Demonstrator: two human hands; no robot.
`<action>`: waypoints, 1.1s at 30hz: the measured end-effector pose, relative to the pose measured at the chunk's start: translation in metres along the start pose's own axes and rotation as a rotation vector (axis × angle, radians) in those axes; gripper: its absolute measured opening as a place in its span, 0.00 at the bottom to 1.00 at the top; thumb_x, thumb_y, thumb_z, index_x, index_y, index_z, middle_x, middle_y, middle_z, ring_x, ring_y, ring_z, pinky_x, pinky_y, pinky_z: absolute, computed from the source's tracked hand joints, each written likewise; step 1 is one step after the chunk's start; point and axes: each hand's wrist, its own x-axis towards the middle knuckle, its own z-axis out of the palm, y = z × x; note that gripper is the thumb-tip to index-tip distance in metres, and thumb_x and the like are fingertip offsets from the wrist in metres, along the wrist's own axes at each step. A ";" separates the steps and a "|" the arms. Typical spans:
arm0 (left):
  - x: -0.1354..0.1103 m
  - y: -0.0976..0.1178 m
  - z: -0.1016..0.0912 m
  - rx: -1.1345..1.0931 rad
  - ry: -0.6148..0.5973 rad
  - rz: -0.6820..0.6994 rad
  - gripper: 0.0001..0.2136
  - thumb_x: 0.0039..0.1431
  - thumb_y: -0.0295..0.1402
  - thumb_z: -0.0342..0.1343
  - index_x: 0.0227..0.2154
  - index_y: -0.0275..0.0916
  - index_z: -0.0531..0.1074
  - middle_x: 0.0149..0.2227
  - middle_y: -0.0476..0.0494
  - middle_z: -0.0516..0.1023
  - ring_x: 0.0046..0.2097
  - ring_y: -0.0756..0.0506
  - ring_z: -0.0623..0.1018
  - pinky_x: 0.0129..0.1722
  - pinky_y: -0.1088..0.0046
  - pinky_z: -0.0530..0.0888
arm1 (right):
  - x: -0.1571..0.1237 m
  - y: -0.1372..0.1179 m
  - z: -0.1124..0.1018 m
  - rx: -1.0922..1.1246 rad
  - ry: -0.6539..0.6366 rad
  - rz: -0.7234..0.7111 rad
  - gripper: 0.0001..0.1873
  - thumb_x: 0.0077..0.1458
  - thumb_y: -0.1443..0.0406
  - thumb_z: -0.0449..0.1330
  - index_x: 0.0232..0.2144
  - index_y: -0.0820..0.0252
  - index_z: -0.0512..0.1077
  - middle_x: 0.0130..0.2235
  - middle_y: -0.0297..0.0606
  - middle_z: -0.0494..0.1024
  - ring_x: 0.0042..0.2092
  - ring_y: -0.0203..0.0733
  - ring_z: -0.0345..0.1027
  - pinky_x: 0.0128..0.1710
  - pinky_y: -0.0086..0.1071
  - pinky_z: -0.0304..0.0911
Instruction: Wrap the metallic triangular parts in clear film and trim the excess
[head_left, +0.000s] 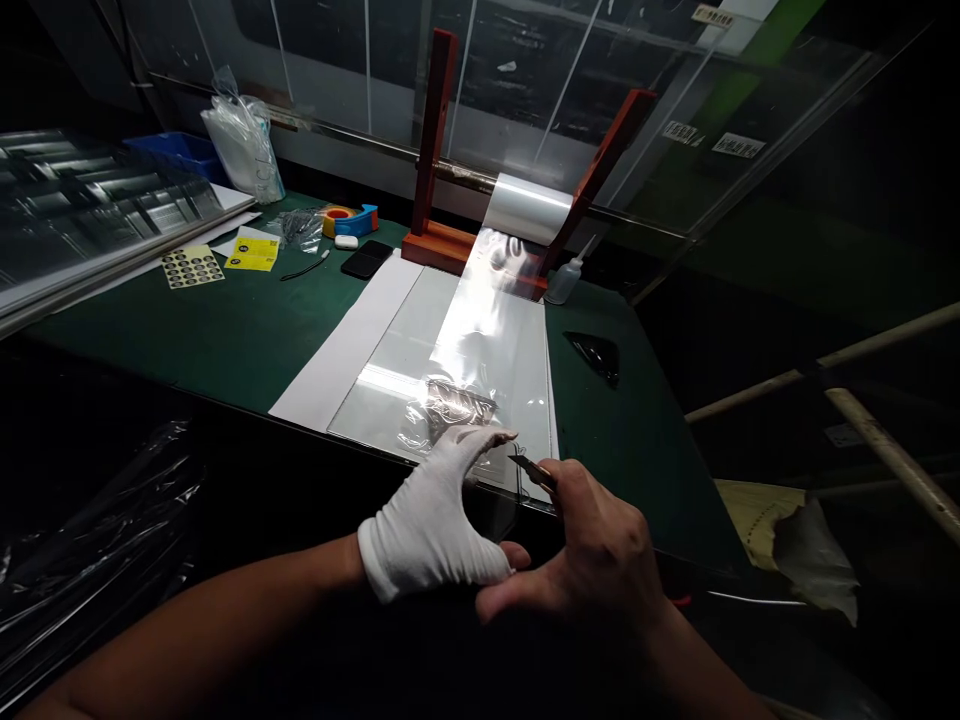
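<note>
My left hand [431, 515], in a white glove, is at the front edge of the table, its thumb spread well apart from the fingers. Those fingertips are over the near end of a clear plastic film [480, 310], and whether they press on it I cannot tell. To the right, my bare right hand [600, 540] grips a utility knife [536, 471], blade pointing left toward the glove. The film runs down from a roll [529, 205] across a clear flat sheet [394, 335], which lies on white paper [330, 360].
A reddish wooden stand [431, 150] holds the roll at the back. Around it are a squeeze bottle [564, 280], a glossy black piece [595, 355], a phone [367, 260] and a tape dispenser [350, 220]. Stacked clear sheets [97, 200] lie at left.
</note>
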 end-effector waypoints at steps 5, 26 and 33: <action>0.004 0.000 0.003 -0.010 0.013 -0.022 0.43 0.36 0.31 0.73 0.60 0.43 0.64 0.60 0.41 0.65 0.61 0.36 0.67 0.66 0.55 0.63 | -0.002 0.005 0.003 -0.046 -0.003 0.007 0.38 0.50 0.30 0.52 0.36 0.59 0.62 0.24 0.32 0.67 0.20 0.36 0.64 0.20 0.30 0.59; 0.005 -0.004 0.017 0.067 0.050 -0.061 0.45 0.35 0.32 0.71 0.62 0.42 0.64 0.60 0.38 0.66 0.60 0.33 0.69 0.62 0.54 0.68 | -0.036 0.014 0.019 0.558 0.040 0.456 0.44 0.38 0.26 0.55 0.37 0.57 0.68 0.27 0.32 0.68 0.23 0.36 0.61 0.20 0.29 0.60; 0.002 -0.007 0.021 0.155 0.009 0.022 0.52 0.37 0.35 0.70 0.68 0.39 0.54 0.65 0.32 0.60 0.66 0.29 0.61 0.67 0.50 0.60 | -0.048 0.002 0.037 1.102 0.088 0.675 0.45 0.48 0.38 0.65 0.61 0.53 0.66 0.55 0.49 0.71 0.21 0.27 0.54 0.20 0.29 0.59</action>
